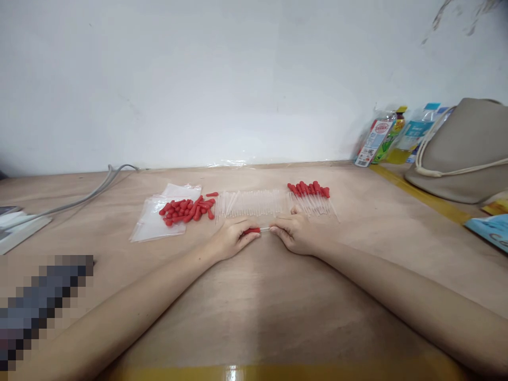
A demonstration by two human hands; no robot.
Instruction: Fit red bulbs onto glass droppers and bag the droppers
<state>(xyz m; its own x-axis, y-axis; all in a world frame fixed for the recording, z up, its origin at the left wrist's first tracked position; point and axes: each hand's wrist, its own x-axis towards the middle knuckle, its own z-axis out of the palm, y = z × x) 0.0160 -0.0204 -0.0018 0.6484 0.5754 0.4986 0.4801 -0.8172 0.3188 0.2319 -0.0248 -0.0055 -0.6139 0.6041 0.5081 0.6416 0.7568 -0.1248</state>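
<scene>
My left hand (pixel 235 238) is closed around a red rubber dropper bulb (pixel 252 230). From the bulb's open end a clear glass dropper tube (pixel 265 229) runs to my right hand (pixel 294 233), whose fingers pinch its other end. Just behind my hands lies a row of clear tubes (pixel 254 202), side by side. Left of that row, loose red bulbs (pixel 186 210) are heaped on clear plastic bags (pixel 147 221). To the right, several droppers with red bulbs fitted (pixel 308 189) lie together, tubes pointing toward me.
Bottles (pixel 413 135) and a carton (pixel 375 140) stand at the back right, beside a grey-beige bag (pixel 464 153). A blue packet (pixel 490 231) lies at the right edge. A grey cable (pixel 91 194) crosses the left side. Yellow tape (pixel 198 373) lines the table's front edge.
</scene>
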